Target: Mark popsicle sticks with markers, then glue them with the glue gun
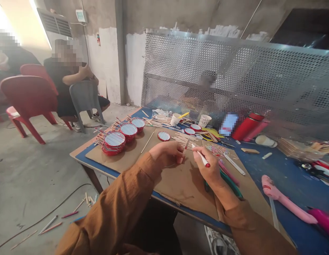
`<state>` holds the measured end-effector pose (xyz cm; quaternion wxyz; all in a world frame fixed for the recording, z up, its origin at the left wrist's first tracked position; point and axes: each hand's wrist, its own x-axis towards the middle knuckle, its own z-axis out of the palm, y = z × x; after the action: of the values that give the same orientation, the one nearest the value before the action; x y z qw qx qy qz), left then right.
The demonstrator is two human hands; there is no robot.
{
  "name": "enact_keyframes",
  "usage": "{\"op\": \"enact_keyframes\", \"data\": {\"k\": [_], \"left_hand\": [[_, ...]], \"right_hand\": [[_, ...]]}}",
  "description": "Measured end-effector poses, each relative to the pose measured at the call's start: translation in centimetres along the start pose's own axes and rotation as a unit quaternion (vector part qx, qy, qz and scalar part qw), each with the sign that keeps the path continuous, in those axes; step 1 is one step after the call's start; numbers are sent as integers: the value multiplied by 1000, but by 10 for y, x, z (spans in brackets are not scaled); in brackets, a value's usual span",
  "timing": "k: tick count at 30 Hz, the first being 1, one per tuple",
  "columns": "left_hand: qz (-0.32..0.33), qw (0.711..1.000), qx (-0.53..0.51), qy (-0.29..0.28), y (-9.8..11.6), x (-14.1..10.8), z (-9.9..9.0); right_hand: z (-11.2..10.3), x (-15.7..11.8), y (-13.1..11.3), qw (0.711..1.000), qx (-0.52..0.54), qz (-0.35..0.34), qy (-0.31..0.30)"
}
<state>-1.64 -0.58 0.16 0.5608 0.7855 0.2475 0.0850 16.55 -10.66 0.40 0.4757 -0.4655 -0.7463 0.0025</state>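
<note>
My left hand (168, 152) is closed on a flat wooden craft stick (185, 144), held upright above the cardboard sheet (177, 191). A white marker (202, 159) with a red end sits in my right hand (211, 168), its tip pointing towards the stick. Whether the tip touches the wood I cannot tell. Just beyond both hands lies a pile of loose craft sticks (177, 139). A small round red-rimmed piece (163, 136) with a white face rests behind my left hand. Further left stand stacked red-rimmed drums (114, 140) with sticks poking out.
Green-handled tool (232, 184) lies under my right forearm. Pink glue gun (281, 202) is at the right, near a red flask (248, 126) and a phone (229, 124). Paper cups (205, 121) stand at the back, before a perforated metal panel (175, 71). A person (74, 78) sits at the left.
</note>
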Motion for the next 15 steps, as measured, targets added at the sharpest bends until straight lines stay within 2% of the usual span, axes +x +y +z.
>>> {"op": "enact_keyframes", "data": {"k": [4,15], "left_hand": [[8,999,38,-4,2,-3,-1],[-3,999,52,6,8,-5,2]], "right_hand": [[2,2,-2,998,17,-57,-29],[0,-1,-3,999,44,-15,-24]]}}
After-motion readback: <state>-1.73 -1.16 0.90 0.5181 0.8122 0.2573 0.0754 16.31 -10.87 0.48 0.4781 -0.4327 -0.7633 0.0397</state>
